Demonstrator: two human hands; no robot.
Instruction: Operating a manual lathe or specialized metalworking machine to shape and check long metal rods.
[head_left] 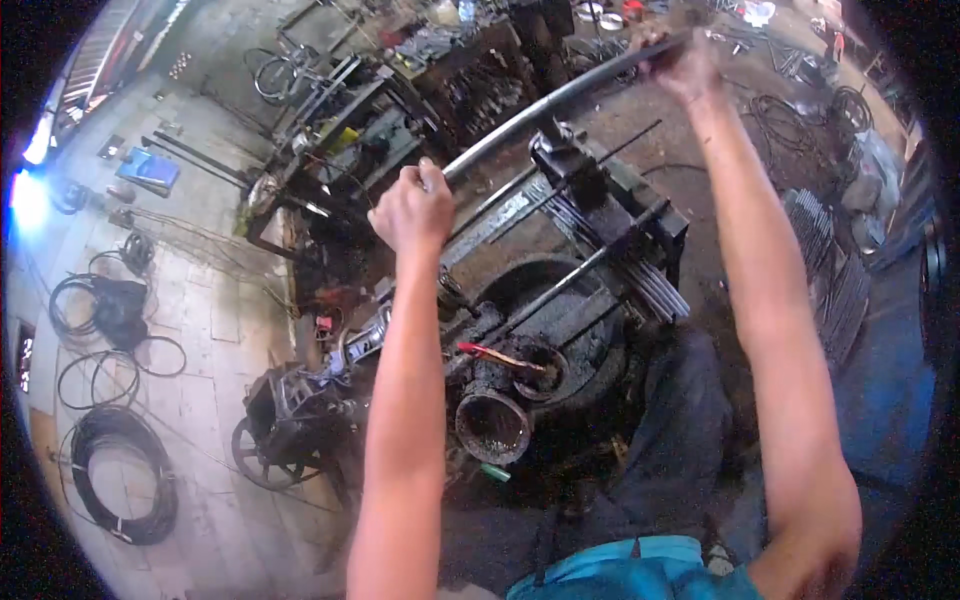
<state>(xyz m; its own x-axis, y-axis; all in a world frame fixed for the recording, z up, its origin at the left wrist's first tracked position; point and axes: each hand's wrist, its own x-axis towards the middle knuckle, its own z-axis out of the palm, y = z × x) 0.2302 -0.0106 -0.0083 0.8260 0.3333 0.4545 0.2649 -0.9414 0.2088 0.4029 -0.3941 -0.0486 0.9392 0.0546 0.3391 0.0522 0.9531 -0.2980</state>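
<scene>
A long grey metal pipe [545, 105] slants across the machine, its far end higher and to the right. My left hand [412, 205] is closed round the near end, and the pipe's tip shows at the fist. Near the far end, my right hand [688, 72] grips the same pipe, its fingers partly blurred. Just under the pipe's middle stands a dark metal clamp block [560, 150] on the greasy machine; whether they touch I cannot tell. Several thin metal rods [655, 290] lie in the machine's frame. Closer to me, a red-handled brush [490, 352] rests across a dirty pot.
A round, grimy can [493, 428] sits at the machine's near side. On the left floor lie a coil of black cable [120, 475] and a blue booklet [150, 172]. Cluttered workbenches [450, 60] stand behind. Bundled rods [835, 270] lie to the right.
</scene>
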